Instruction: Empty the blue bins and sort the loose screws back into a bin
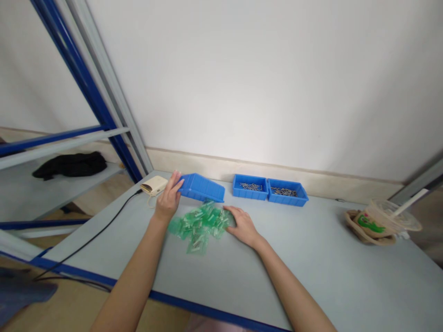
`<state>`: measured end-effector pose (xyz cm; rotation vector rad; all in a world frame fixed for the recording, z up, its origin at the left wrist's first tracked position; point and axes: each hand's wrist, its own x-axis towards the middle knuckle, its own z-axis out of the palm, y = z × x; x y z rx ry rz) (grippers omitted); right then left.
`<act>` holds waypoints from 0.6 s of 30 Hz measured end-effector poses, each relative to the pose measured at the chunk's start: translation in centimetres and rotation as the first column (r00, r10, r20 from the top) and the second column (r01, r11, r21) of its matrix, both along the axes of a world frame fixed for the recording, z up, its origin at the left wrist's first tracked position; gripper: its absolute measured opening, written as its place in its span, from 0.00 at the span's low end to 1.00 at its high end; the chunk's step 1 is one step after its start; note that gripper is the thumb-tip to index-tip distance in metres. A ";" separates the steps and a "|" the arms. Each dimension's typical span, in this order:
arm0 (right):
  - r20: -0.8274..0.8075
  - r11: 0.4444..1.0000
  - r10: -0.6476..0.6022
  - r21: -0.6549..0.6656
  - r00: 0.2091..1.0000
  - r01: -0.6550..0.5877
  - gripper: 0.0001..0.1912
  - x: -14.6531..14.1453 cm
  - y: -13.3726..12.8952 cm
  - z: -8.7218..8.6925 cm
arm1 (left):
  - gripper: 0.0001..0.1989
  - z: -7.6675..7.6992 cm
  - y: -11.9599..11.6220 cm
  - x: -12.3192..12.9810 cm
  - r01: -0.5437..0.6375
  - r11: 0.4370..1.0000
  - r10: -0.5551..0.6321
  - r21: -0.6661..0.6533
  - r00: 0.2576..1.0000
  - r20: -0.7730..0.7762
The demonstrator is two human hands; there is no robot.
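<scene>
My left hand [168, 195] grips one end of a blue plastic bin [201, 187], which is tipped over with its underside up and its open side toward the table. Under and in front of the bin's lower edge lies a heap of small green plastic bags [199, 226], with metal parts showing inside them. At the heap's right edge rests my right hand [242, 226], its fingers apart and the fingertips touching or close beside the bags. Whether any bags remain inside the bin is hidden.
Two blue bins, a left one [249, 195] and a right one [288, 200], hold loose metal pins or screws by the wall. A cream box [154, 184] with a black cable [104, 229] sits left. A plastic cup [375, 221] with a straw stands right. Blue frame posts [83, 87] rise at left.
</scene>
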<state>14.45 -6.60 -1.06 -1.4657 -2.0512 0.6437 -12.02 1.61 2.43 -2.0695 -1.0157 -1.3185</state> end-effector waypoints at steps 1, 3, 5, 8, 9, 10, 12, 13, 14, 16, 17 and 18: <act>0.002 1.000 -0.001 -0.002 1.000 0.001 0.33 0.0 0.0 0.0 | 0.15 0.0 0.1 -0.1 -0.017 1.000 0.017 -0.008 1.000 0.023; 0.007 1.000 -0.003 -0.004 1.000 0.003 0.32 0.0 0.0 0.0 | 0.15 -0.1 0.2 -0.3 -0.040 0.999 0.042 -0.033 0.997 0.060; 0.013 1.000 -0.003 -0.005 1.000 0.003 0.32 0.0 0.0 0.0 | 0.15 -0.1 0.3 -0.4 -0.042 0.998 0.046 -0.046 0.996 0.081; 0.021 1.000 -0.001 -0.012 1.000 0.001 0.32 0.0 -0.1 -0.1 | 0.15 0.0 0.2 -0.4 -0.043 0.998 0.048 -0.048 0.992 0.113; 0.023 1.000 -0.001 -0.014 1.000 0.002 0.31 0.0 -0.1 -0.1 | 0.16 0.1 0.1 -0.4 -0.047 0.997 0.054 -0.054 0.990 0.131; 0.025 1.000 -0.002 -0.016 1.000 0.002 0.31 0.0 -0.1 -0.1 | 0.16 0.2 0.1 -0.5 -0.056 0.996 0.065 -0.066 0.986 0.153; 0.028 1.000 0.000 -0.016 1.000 0.001 0.31 0.0 -0.1 -0.1 | 0.17 0.2 0.1 -0.6 -0.078 0.992 0.098 -0.101 0.974 0.205; 0.028 1.000 0.001 -0.014 1.000 -0.001 0.31 -0.1 -0.1 0.0 | 0.17 0.2 0.3 -0.7 -0.087 0.989 0.114 -0.123 0.966 0.232; 0.025 1.000 0.004 -0.011 1.000 -0.003 0.31 -0.1 0.0 0.0 | 0.18 0.3 0.5 -0.7 -0.093 0.985 0.129 -0.147 0.958 0.254; 0.018 1.000 0.011 -0.004 1.000 -0.011 0.30 -0.1 0.0 0.1 | 0.19 0.4 1.2 -0.8 -0.112 0.971 0.170 -0.210 0.944 0.283; 0.014 1.000 0.014 -0.001 1.000 -0.014 0.30 -0.1 0.0 0.1 | 0.19 0.5 1.7 -0.8 -0.130 0.958 0.202 -0.255 0.937 0.284; 0.011 1.000 0.015 0.002 1.000 -0.015 0.30 -0.1 0.1 0.1 | 0.20 0.6 2.3 -0.8 -0.159 0.937 0.248 -0.310 0.930 0.273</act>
